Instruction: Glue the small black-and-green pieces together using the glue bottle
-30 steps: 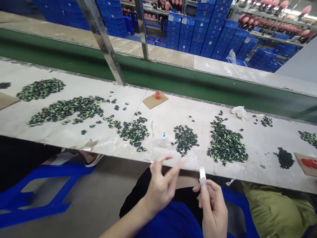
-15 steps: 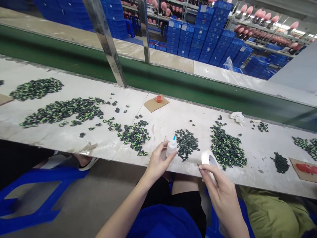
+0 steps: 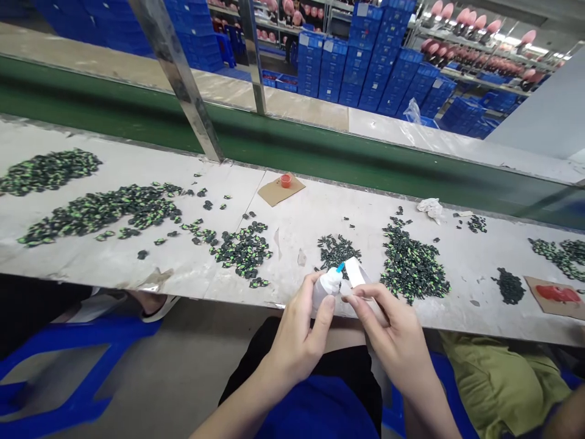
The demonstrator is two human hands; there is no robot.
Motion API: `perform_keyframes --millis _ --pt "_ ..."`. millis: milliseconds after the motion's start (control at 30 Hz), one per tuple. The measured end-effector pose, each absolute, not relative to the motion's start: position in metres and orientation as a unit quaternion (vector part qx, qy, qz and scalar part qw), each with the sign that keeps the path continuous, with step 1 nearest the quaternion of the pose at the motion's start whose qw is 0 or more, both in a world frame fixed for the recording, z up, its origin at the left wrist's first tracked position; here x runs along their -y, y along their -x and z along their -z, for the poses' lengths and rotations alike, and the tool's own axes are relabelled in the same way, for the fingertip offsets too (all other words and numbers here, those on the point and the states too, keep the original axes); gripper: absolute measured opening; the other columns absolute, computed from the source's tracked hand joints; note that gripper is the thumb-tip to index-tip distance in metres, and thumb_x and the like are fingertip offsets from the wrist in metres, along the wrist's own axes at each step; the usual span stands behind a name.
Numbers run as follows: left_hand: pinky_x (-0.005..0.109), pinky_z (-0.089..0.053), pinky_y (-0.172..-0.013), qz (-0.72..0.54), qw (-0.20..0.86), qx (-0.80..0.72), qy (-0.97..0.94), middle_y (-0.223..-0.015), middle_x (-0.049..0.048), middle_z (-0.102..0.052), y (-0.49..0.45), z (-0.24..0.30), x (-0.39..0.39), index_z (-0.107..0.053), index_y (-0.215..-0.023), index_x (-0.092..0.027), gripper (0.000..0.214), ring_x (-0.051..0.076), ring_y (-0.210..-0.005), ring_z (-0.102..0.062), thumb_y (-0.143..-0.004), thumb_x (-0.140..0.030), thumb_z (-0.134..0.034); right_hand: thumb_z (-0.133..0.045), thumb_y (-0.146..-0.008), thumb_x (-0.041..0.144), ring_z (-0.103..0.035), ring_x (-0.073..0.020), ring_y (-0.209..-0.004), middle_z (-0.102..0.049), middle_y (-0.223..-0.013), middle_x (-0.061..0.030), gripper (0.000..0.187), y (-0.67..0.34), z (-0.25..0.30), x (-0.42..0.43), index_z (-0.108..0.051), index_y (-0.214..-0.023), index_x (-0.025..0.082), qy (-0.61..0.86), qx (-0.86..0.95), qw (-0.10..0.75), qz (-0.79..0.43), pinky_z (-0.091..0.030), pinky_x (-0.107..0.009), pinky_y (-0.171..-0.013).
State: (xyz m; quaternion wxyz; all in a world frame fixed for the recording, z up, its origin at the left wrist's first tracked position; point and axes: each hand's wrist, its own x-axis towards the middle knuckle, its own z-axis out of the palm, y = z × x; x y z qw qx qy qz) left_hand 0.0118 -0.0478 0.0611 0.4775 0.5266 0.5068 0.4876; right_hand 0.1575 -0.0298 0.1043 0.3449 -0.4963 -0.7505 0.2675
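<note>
My left hand (image 3: 299, 332) is closed around a small white glue bottle (image 3: 327, 285) with a blue tip, held just over the near edge of the worktable (image 3: 137, 262). My right hand (image 3: 393, 335) pinches a roll of white tape (image 3: 357, 272) right beside the bottle's tip; the two touch or nearly touch. Just beyond both hands lies a small pile of dark parts (image 3: 337, 250), and a bigger pile of black-and-green parts (image 3: 414, 265) sits to its right.
More black-and-green piles (image 3: 100, 210) spread across the table's left, with another (image 3: 241, 250) in the middle. A cardboard scrap with a red cap (image 3: 286, 181) lies further back. A green conveyor belt (image 3: 320, 152) runs behind. A blue stool (image 3: 55, 378) stands at lower left.
My left hand lifted the glue bottle off the table and drew it toward me. My right hand brought the tape roll leftward to meet it.
</note>
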Motion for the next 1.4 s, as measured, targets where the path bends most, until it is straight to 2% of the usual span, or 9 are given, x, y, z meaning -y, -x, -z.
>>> perform_keyframes --millis 200,400,567,733,833,967,1167,1300,1400 --pt "0.039 -0.046 -0.086 -0.487 0.430 -0.528 -0.547 -0.106 0.0114 -0.064 -0.014 -0.058 0.050 -0.054 -0.111 -0.017 0.034 0.027 -0.100 -0.060 -0.093 -0.041 -0.039 -0.049 -0.094 0.026 -0.068 -0.0157 -0.070 -0.071 -0.080 -0.0022 0.014 -0.158 -0.108 0.030 -0.061 -0.088 0.022 0.470 0.781 0.318 -0.260 -0.053 -0.022 -0.065" --pt "0.034 -0.045 -0.081 -0.487 0.430 -0.539 -0.536 -0.101 0.0088 -0.064 -0.019 -0.057 0.049 -0.055 -0.109 -0.019 0.032 0.025 -0.092 -0.060 -0.095 -0.043 -0.038 -0.049 -0.095 0.028 -0.069 -0.0168 -0.074 -0.072 -0.084 -0.0029 0.015 -0.159 -0.107 0.031 -0.062 -0.090 0.022 0.484 0.772 0.303 -0.279 -0.053 -0.024 -0.068" --pt "0.031 -0.046 -0.073 -0.487 0.430 -0.545 -0.530 -0.087 0.0048 -0.064 -0.023 -0.058 0.045 -0.054 -0.100 -0.020 0.028 0.021 -0.081 -0.061 -0.095 -0.043 -0.039 -0.049 -0.094 0.026 -0.069 -0.0150 -0.073 -0.071 -0.083 -0.0009 0.014 -0.159 -0.107 0.032 -0.061 -0.088 0.022 0.490 0.767 0.305 -0.282 -0.052 -0.021 -0.065" --pt "0.029 -0.045 -0.071 -0.494 0.442 -0.556 -0.501 -0.080 0.0023 -0.062 -0.028 -0.058 0.043 -0.053 -0.099 -0.020 0.030 0.020 -0.078 -0.059 -0.094 -0.047 -0.040 -0.050 -0.094 0.027 -0.070 -0.0163 -0.071 -0.072 -0.082 -0.0020 0.014 -0.155 -0.103 0.037 -0.063 -0.089 0.022 0.507 0.769 0.321 -0.219 -0.054 -0.023 -0.064" --pt "0.028 -0.045 -0.070 -0.509 0.437 -0.556 -0.490 -0.081 0.0014 -0.061 -0.030 -0.057 0.044 -0.052 -0.100 -0.020 0.030 0.018 -0.074 -0.058 -0.095 -0.047 -0.040 -0.051 -0.095 0.030 -0.072 -0.0189 -0.075 -0.074 -0.087 -0.0057 0.018 -0.153 -0.099 0.040 -0.065 -0.100 0.021 0.518 0.772 0.343 -0.135 -0.057 -0.026 -0.068" --pt "0.027 -0.045 -0.071 -0.527 0.427 -0.556 -0.480 -0.086 0.0017 -0.062 -0.030 -0.054 0.045 -0.053 -0.101 -0.021 0.030 0.017 -0.077 -0.058 -0.096 -0.047 -0.039 -0.051 -0.095 0.035 -0.073 -0.0203 -0.082 -0.074 -0.097 -0.0091 0.032 -0.154 -0.097 0.040 -0.059 -0.121 0.018 0.520 0.777 0.347 -0.078 -0.058 -0.028 -0.071" --pt "0.023 -0.045 -0.064 -0.550 0.500 -0.509 -0.434 -0.078 0.0002 -0.060 -0.026 -0.055 0.044 -0.056 -0.093 -0.019 0.034 0.014 -0.069 -0.054 -0.094 -0.050 -0.042 -0.048 -0.096 0.026 -0.072 -0.0204 -0.089 -0.073 -0.101 -0.0094 0.023 -0.161 -0.102 0.033 -0.064 -0.109 0.017 0.465 0.818 0.325 -0.092 -0.058 -0.028 -0.076" --pt "0.021 -0.045 -0.058 -0.547 0.559 -0.492 -0.383 -0.070 -0.0016 -0.055 -0.024 -0.056 0.042 -0.055 -0.082 -0.019 0.037 0.012 -0.063 -0.050 -0.090 -0.054 -0.047 -0.046 -0.095 0.022 -0.070 -0.0184 -0.076 -0.073 -0.089 -0.0076 0.023 -0.169 -0.105 0.028 -0.066 -0.105 0.018 0.451 0.838 0.292 -0.097 -0.057 -0.028 -0.069" --pt "0.022 -0.044 -0.056 -0.543 0.599 -0.477 -0.345 -0.065 -0.0019 -0.052 -0.025 -0.056 0.041 -0.053 -0.074 -0.017 0.040 0.011 -0.058 -0.048 -0.087 -0.055 -0.050 -0.051 -0.092 0.020 -0.068 -0.0177 -0.070 -0.073 -0.081 -0.0068 0.018 -0.171 -0.104 0.025 -0.068 -0.098 0.017 0.442 0.835 0.320 -0.075 -0.055 -0.029 -0.066"
